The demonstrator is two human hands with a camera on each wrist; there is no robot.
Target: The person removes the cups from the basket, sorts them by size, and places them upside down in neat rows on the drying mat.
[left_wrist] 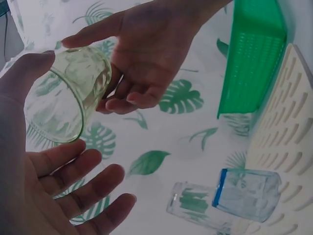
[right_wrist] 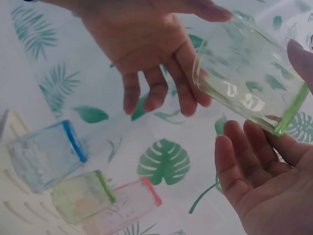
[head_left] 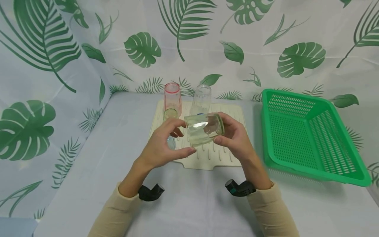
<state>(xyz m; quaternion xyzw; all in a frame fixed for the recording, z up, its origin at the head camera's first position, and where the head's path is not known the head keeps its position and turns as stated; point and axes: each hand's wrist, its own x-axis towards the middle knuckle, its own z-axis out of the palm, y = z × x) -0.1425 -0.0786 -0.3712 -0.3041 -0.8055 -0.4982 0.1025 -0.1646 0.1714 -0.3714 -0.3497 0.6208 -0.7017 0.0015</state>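
Note:
A pale green glass tumbler (head_left: 204,129) is held on its side, tilted, above the drying mat (head_left: 204,161). My left hand (head_left: 161,144) pinches its wider end between thumb and forefinger, the other fingers spread loosely. At the narrower, darker green end, my right hand (head_left: 235,135) grips it with thumb and fingers. Behind, on the mat, stand a pink-edged glass (head_left: 172,98), another green glass (head_left: 170,113) and a clear glass (head_left: 202,97). A blue-edged glass (left_wrist: 249,196) shows in the left wrist view. Partly behind my left hand is a bluish glass (head_left: 171,143).
To the right of the mat stands a green plastic basket (head_left: 267,131) with slotted walls. A leaf-patterned sheet (head_left: 195,65) hangs behind and at the left. The table (head_left: 97,158) has a pale cover.

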